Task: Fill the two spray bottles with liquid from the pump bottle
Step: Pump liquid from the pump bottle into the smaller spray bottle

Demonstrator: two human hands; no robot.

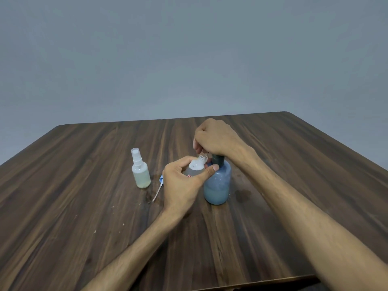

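Note:
A blue pump bottle (217,185), about a third full of pale liquid, stands mid-table. My right hand (216,139) covers its dark pump head, fingers curled over the top, so the nozzle is hidden. My left hand (182,183) grips a small clear spray bottle (197,165) with its cap off, tilted so its threaded mouth sits just under my right hand. A second spray bottle (140,170), capped with a white sprayer and partly filled with pale liquid, stands upright to the left. A blue sprayer cap with its dip tube (158,189) lies on the table beside my left hand.
The dark wooden table (84,206) has damp spots around the bottles and a few pale specks toward the front left. Its far edge meets a plain grey wall (189,59).

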